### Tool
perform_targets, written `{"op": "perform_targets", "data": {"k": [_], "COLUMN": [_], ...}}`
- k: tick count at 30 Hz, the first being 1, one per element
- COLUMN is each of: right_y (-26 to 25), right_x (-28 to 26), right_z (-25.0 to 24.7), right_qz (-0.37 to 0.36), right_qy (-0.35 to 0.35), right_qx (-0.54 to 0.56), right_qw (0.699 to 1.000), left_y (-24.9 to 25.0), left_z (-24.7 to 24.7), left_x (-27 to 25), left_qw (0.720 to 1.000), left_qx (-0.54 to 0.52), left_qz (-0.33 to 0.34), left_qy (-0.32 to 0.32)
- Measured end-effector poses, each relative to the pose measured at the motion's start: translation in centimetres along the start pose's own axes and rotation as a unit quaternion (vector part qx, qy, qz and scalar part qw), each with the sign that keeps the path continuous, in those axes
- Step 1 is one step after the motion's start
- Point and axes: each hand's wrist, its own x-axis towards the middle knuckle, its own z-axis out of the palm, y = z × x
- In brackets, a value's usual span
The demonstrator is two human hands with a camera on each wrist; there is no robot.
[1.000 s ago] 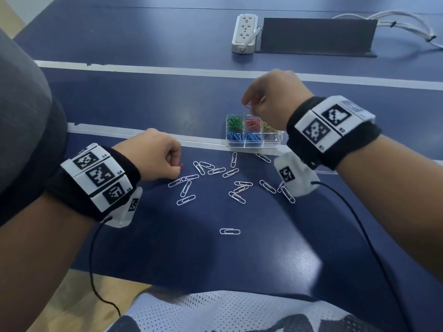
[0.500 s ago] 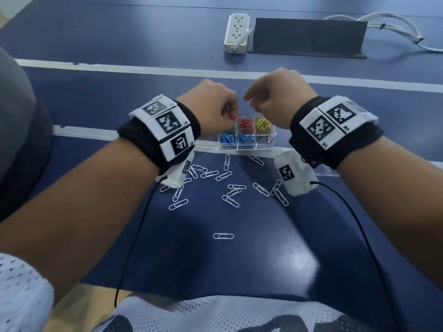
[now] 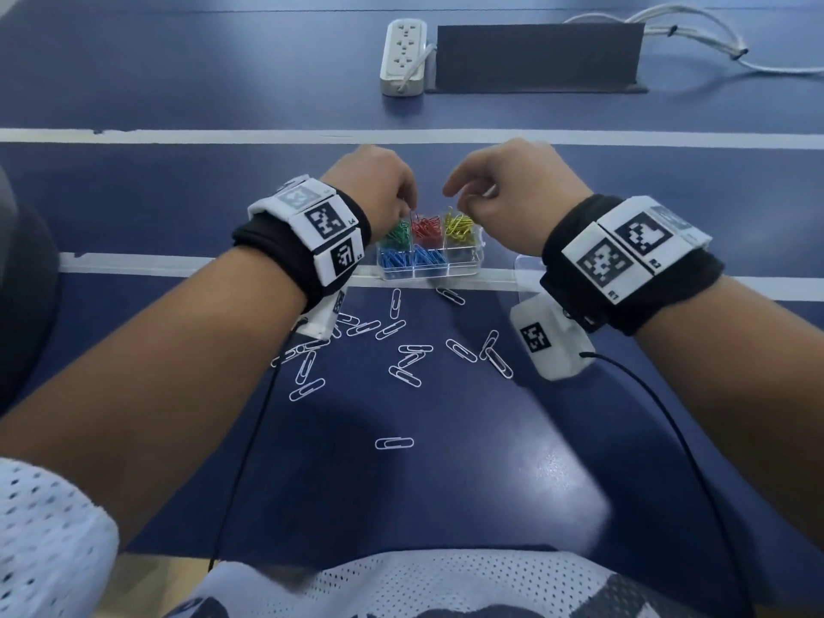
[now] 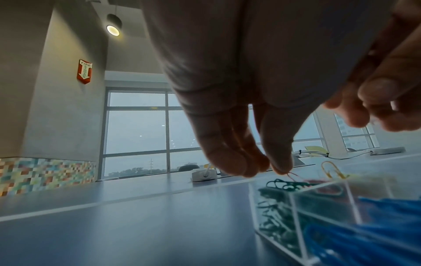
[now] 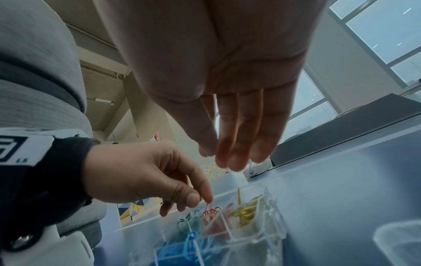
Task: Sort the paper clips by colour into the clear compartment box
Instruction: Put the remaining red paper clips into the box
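The left hand (image 3: 379, 189) hangs over the red compartment of the clear compartment box (image 3: 430, 272), its thumb and forefinger pinching the top of a red paper clip (image 5: 208, 208) whose lower end reaches down among the other red clips there. The box sits on the blue table (image 3: 446, 483) with green, red and yellow clips along its far row and blue ones in front, and loose white paper clips (image 3: 403, 374) lie scattered on the table just nearer the person. To the right, the right hand (image 3: 517, 194) hovers above the yellow compartment with fingers straight and close together, seemingly holding nothing, though the fingertips are blurred.
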Motion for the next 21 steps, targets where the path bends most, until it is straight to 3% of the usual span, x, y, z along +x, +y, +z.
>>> {"op": "perform_targets", "data": {"k": [15, 18, 21], "right_y": [-0.2, -0.8, -1.6], "right_x": [-1.9, -2.4, -3.0], "right_z": [0.6, 0.9, 1.8], "right_qz": [0.019, 0.012, 0.002], "right_qy": [-0.035, -0.062, -0.124], "right_qx": [-0.029, -0.055, -0.099], "right_qw": [0.999, 0.996, 0.987], "left_y": [1.0, 0.7, 0.5], "left_z": [0.2, 0.4, -0.1], "left_x": [-2.3, -2.7, -3.5], "left_qw": [0.994, 0.996, 1.0], "left_qx": [0.095, 0.065, 0.014], "left_qz": [0.029, 0.021, 0.021], "left_qy": [-0.052, -0.056, -0.015]}}
